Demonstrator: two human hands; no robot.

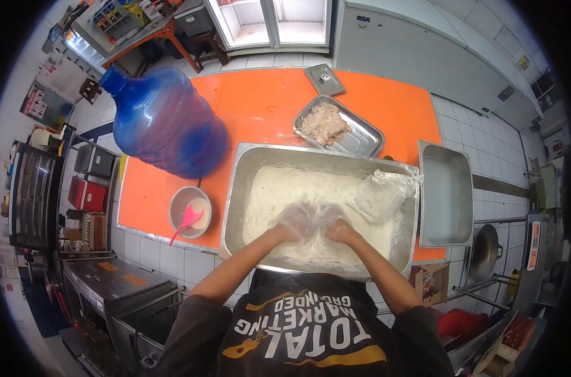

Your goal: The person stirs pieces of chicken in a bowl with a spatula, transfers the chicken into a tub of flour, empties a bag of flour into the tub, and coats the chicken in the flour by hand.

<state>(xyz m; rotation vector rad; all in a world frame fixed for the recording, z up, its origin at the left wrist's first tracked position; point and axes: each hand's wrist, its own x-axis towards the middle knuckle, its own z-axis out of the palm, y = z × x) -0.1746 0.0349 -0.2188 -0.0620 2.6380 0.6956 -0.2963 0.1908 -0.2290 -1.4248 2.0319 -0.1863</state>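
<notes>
A deep steel pan (234, 188) holds a thick bed of white flour (298, 179). My left hand (294, 220) and my right hand (330, 220) are side by side in the middle of it, coated white, perhaps in thin clear gloves. Motion blur and flour hide their fingers, so what they grip, if anything, does not show. A clear plastic bag of white powder (381, 196) slumps on the flour to the right of my right hand.
Behind the pan, a steel tray (365, 135) holds raw battered-looking meat (324, 124), near a steel lid (325, 80). A large blue water jug (166, 122) lies at left, above a bowl (180, 201) with a pink ladle (190, 217). An empty-looking steel pan (447, 195) is at right.
</notes>
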